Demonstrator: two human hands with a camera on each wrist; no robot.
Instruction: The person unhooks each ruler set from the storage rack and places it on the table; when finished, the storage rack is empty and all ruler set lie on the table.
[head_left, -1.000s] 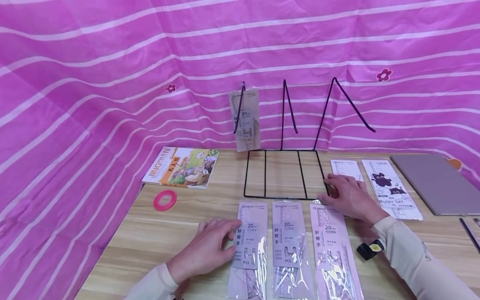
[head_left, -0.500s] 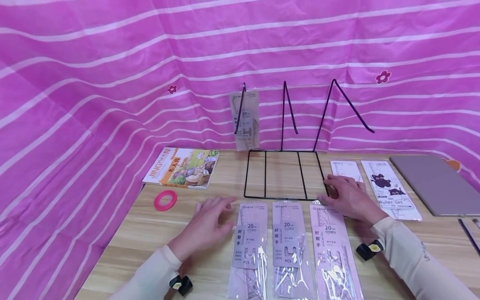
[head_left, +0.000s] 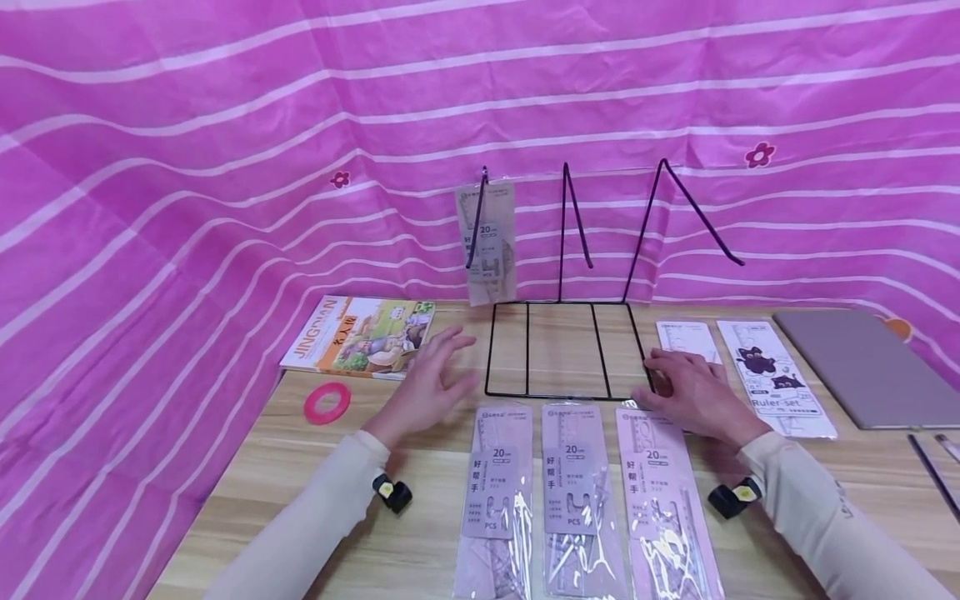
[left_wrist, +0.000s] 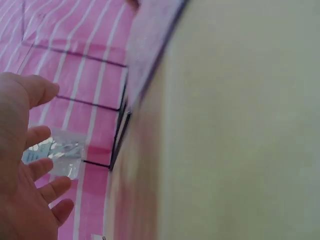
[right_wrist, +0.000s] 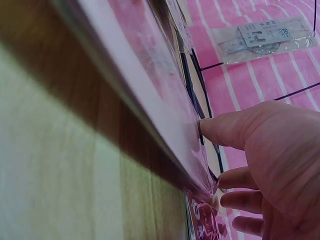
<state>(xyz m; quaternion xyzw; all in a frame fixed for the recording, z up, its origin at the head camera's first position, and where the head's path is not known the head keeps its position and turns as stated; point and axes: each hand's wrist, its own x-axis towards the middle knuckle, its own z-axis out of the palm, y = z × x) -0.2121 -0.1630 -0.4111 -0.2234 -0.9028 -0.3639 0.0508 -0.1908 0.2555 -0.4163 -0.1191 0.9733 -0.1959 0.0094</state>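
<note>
My left hand (head_left: 429, 382) is held with fingers spread and nothing in it, near the front of the book and left of the black wire rack (head_left: 527, 350). My right hand (head_left: 693, 393) rests at the rack's front right corner, overlapping the top of the right ruler-set packet (head_left: 654, 500). In the right wrist view its thumb (right_wrist: 227, 125) lies at the packet's edge. Two more clear ruler-set packets, the left one (head_left: 491, 500) and the middle one (head_left: 573, 500), lie alongside. Another packet (head_left: 495, 250) hangs on the rack's left hook; the other two hooks are bare.
At the back left lies a book (head_left: 360, 337), with a pink tape ring (head_left: 327, 403) in front of it. To the right are a white packet (head_left: 684, 336), a cat-print ruler-set packet (head_left: 776, 379) and a grey flat folder (head_left: 862, 367). Pink striped cloth (head_left: 525, 83) surrounds the table.
My left hand has left the left packet's side and moved forward, up towards the book. The right hand has stayed at the rack's corner, and the packets lie as before.
</note>
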